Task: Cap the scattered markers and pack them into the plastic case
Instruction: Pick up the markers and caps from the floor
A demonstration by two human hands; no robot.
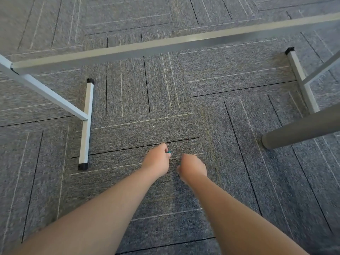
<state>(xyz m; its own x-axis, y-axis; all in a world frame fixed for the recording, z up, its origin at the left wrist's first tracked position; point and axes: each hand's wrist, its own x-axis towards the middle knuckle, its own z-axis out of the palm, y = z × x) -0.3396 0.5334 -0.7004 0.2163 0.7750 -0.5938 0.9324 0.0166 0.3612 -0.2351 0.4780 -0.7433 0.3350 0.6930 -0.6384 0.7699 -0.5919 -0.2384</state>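
Grey striped carpet tiles [239, 181] cover the floor beneath a white metal table frame [86, 122] and a grey round leg [301, 129]; the left hand [157, 161] pinches a small teal piece [168, 152], mostly hidden by its fingers; the right hand [193, 167] is curled and blurred, and I cannot tell whether it holds anything.

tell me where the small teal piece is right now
Head view, near the centre: the teal piece is pinched in the left hand, over the grey carpet and just left of the right hand.
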